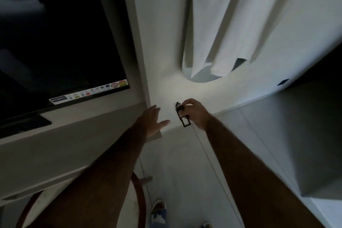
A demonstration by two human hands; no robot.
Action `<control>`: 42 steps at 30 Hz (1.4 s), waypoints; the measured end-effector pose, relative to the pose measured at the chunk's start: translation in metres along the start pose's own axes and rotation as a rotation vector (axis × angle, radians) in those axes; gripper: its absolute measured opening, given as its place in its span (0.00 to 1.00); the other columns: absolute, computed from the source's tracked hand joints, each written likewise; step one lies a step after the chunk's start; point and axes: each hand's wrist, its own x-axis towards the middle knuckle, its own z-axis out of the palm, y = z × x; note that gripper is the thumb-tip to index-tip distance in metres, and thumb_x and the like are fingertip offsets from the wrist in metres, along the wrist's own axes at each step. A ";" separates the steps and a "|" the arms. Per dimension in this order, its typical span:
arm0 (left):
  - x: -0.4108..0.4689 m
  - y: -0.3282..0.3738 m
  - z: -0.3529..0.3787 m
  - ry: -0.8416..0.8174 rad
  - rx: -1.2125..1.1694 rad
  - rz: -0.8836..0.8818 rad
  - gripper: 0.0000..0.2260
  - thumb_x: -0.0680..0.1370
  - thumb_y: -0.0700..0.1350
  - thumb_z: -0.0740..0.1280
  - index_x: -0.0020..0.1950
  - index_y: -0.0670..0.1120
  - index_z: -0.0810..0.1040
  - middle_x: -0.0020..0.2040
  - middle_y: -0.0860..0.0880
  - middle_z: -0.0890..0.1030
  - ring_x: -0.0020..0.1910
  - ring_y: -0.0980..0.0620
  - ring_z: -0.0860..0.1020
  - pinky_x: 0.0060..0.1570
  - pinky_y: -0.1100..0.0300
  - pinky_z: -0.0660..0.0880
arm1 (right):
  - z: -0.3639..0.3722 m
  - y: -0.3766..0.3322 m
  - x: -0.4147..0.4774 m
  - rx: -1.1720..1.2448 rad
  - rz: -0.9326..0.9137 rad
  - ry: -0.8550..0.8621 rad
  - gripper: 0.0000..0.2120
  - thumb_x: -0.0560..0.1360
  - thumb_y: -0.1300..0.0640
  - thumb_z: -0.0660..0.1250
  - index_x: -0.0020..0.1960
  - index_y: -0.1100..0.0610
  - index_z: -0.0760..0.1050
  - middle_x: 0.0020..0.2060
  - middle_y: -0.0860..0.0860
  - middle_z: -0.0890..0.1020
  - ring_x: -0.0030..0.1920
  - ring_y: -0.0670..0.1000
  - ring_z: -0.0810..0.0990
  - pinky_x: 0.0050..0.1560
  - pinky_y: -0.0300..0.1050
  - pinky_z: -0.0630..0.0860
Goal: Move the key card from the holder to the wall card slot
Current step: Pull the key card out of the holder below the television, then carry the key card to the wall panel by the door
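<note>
Both forearms reach up from the bottom edge toward the pale wall (166, 42). Fingers of the left hand (153, 118) are spread flat, holding nothing, close to the wall's corner edge. Curled tight, the right hand (194, 113) grips a black key-card tag (182, 115) whose upper end touches a small pale plate on the wall; whether that is the slot I cannot tell. White curtain (231, 24) hangs above; a dark television (55, 42) stands left.
</note>
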 end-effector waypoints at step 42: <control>0.106 0.654 -0.081 0.354 0.166 0.903 0.40 0.77 0.73 0.54 0.80 0.48 0.61 0.82 0.48 0.61 0.80 0.49 0.57 0.76 0.47 0.57 | -0.535 -0.241 -0.270 -0.097 -0.500 0.716 0.19 0.72 0.73 0.69 0.61 0.60 0.79 0.52 0.59 0.83 0.43 0.49 0.84 0.38 0.36 0.83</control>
